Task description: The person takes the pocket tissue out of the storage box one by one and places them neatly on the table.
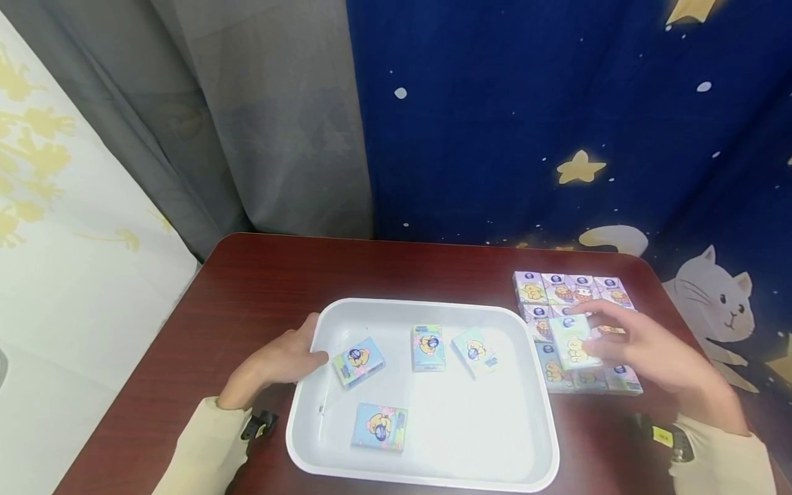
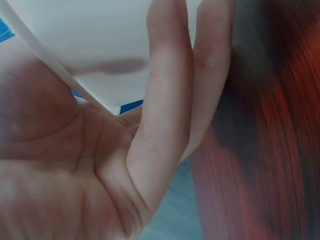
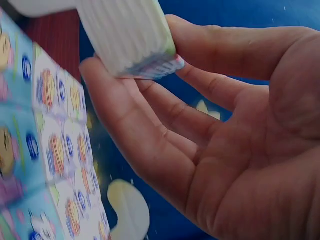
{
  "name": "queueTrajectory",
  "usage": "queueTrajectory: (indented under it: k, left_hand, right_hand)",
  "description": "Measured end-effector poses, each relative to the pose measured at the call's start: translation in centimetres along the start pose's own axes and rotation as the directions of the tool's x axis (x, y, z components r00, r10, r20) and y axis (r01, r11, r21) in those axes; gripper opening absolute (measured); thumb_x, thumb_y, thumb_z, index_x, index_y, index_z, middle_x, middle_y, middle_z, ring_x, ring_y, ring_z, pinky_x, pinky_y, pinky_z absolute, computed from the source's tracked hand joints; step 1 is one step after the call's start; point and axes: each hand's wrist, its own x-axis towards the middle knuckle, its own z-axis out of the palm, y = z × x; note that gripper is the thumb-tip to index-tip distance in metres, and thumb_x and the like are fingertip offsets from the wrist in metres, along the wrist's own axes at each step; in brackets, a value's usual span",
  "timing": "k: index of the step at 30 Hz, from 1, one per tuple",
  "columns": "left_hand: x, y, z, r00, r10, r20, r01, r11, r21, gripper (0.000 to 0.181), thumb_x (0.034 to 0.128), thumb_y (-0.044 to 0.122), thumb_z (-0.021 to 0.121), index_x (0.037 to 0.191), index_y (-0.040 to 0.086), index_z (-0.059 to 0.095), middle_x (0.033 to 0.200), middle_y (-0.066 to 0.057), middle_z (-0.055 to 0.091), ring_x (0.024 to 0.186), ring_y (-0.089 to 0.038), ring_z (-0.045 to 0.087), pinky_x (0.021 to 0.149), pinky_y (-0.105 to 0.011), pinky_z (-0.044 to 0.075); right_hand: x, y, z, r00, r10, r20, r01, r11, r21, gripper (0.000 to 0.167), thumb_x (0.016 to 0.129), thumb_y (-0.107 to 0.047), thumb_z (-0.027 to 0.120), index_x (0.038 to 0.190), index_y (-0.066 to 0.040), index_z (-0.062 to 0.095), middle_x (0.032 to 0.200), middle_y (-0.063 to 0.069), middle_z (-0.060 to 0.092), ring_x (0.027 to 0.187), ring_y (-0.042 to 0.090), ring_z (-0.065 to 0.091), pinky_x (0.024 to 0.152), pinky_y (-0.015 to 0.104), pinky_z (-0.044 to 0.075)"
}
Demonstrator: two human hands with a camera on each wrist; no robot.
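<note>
My left hand grips the left rim of a white plastic tray. In the left wrist view its fingers lie along the outside of the tray wall. A light blue pocket tissue pack with a yellow cartoon figure is pinched between the thumb and fingers of my right hand. The right wrist view shows white folded layers at that pack's side. It is held above a block of tissue packs, lilac at the back and blue in front. Several blue packs lie spread inside the tray.
Tray and block rest on a dark red wooden table. Behind its far edge hang a grey curtain and a dark blue curtain with stars and a cat. A white cloth with yellow flowers is at the left.
</note>
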Motion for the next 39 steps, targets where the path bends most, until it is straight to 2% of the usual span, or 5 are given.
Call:
queueTrajectory:
  k: [13, 21, 24, 33, 39]
  left_hand:
    - [-0.4, 0.1, -0.2, 1.000, 0.004, -0.001, -0.004, 1.000, -0.009, 0.068, 0.0983, 0.002, 0.064, 0.157, -0.001, 0.031, 0.109, -0.019, 0.070, 0.077, -0.026, 0.078, 0.060, -0.045, 0.067]
    - [-0.3, -0.1, -0.3, 1.000, -0.019, -0.005, 0.019, 1.000, 0.005, 0.064, 0.0987, 0.002, 0.063, 0.155, 0.001, 0.032, 0.107, -0.017, 0.070, 0.077, -0.025, 0.077, 0.063, -0.044, 0.067]
    - [-0.3, -0.1, -0.3, 1.000, -0.008, 0.000, 0.008, 1.000, 0.000, 0.065, 0.0982, 0.002, 0.063, 0.155, -0.001, 0.032, 0.107, -0.018, 0.070, 0.077, -0.025, 0.077, 0.062, -0.045, 0.067]
    - [-0.3, -0.3, -0.2, 1.000, 0.024, -0.006, -0.024, 1.000, -0.015, 0.068, 0.0975, 0.001, 0.063, 0.156, -0.003, 0.029, 0.111, -0.020, 0.070, 0.080, -0.028, 0.078, 0.062, -0.047, 0.067]
    - [-0.3, -0.4, -0.2, 1.000, 0.024, -0.004, -0.024, 1.000, -0.011, 0.067, 0.0972, 0.001, 0.063, 0.155, -0.003, 0.030, 0.111, -0.020, 0.070, 0.080, -0.028, 0.078, 0.063, -0.047, 0.067]
  right_hand:
    - [-1.3, 4.9, -4.0, 0.997, 0.078, -0.012, -0.078, 0.997, 0.017, 0.061, 0.104, -0.011, 0.074, 0.158, 0.000, 0.046, 0.133, 0.025, 0.061, 0.101, 0.026, 0.069, 0.079, 0.036, 0.064]
    - [-1.9, 9.3, -5.7, 0.998, 0.056, -0.004, -0.054, 0.988, 0.144, 0.053, 0.103, 0.002, 0.071, 0.140, -0.034, 0.066, 0.124, 0.008, 0.069, 0.099, 0.019, 0.073, 0.081, 0.034, 0.066]
    - [-2.2, 10.5, -6.1, 0.997, 0.071, 0.004, -0.070, 0.976, 0.205, 0.055, 0.103, 0.007, 0.069, 0.138, -0.035, 0.065, 0.122, 0.000, 0.071, 0.100, 0.020, 0.074, 0.083, 0.037, 0.067]
    - [-3.1, 11.8, -7.2, 0.973, 0.214, -0.090, -0.214, 0.977, 0.010, 0.060, 0.102, -0.013, 0.079, 0.151, 0.001, 0.049, 0.136, 0.030, 0.062, 0.099, 0.021, 0.070, 0.079, 0.036, 0.065]
    - [-2.7, 12.5, -7.3, 0.960, 0.275, -0.052, -0.276, 0.961, -0.013, 0.073, 0.106, -0.018, 0.075, 0.153, 0.017, 0.030, 0.132, 0.029, 0.063, 0.100, 0.024, 0.070, 0.079, 0.035, 0.064]
